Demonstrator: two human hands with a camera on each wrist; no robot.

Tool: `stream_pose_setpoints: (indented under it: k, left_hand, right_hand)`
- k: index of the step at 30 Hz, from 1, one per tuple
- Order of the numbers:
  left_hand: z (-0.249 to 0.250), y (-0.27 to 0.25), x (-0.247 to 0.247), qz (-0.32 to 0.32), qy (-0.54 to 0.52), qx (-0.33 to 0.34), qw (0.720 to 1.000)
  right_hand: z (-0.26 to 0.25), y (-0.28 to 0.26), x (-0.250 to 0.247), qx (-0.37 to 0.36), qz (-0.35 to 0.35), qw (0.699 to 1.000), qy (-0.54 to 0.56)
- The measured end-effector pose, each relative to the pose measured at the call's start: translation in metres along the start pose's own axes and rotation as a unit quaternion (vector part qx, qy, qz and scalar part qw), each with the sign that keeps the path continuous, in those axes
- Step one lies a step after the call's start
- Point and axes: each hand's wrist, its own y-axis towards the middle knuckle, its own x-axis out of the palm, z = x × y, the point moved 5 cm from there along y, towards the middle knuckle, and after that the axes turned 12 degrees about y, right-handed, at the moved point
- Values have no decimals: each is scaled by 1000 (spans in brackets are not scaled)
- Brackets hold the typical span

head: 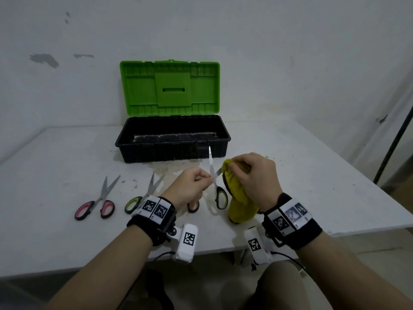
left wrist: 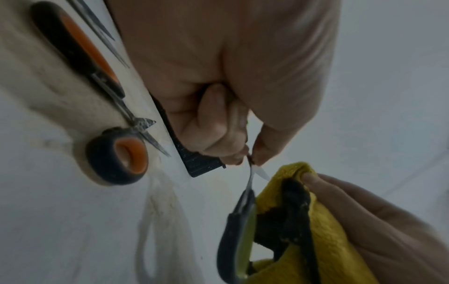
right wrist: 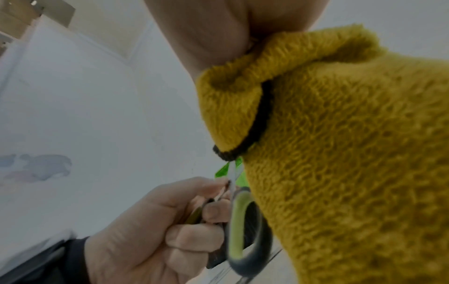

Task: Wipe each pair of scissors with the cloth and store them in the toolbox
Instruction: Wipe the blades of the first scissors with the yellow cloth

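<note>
We hold the green-handled scissors spread open above the table, our left hand pinching them near the pivot so one blade points up, clear of the fingers. Our right hand clenches the yellow cloth around the other blade, so the fabric, not skin, meets the edge. The open toolbox waits just behind, black tray facing us, apparently without scissors yet. The pink-handled scissors, a second green-handled pair and an orange-handled pair lie to our left, near at hand, presumably unwiped.
</note>
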Motion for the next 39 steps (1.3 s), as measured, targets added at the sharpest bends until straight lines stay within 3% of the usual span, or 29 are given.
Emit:
stream_pose_setpoints:
  k: [10, 16, 21, 25, 32, 39]
  left_hand:
    - [-1, -4, -16, -1, -65, -31, 997]
    - [1, -2, -17, -13, -71, -44, 996]
    - [9, -4, -13, -31, -13, -36, 999]
    - [8, -4, -16, -45, -2, -39, 998]
    - [6, -5, -23, -44, 66, -34, 996]
    - [13, -8, -23, -65, 115, -3, 991]
  right_hand:
    - [13, 8, 0, 137, -54, 968, 205]
    - [17, 14, -1, 138, -31, 976, 165]
    - [-10, 6, 17, 65, -112, 991, 41]
    - [-14, -4, 34, 5, -196, 980, -40]
    - [-11, 3, 23, -63, -175, 978, -97]
    - [-23, -10, 27, -171, -228, 954, -90]
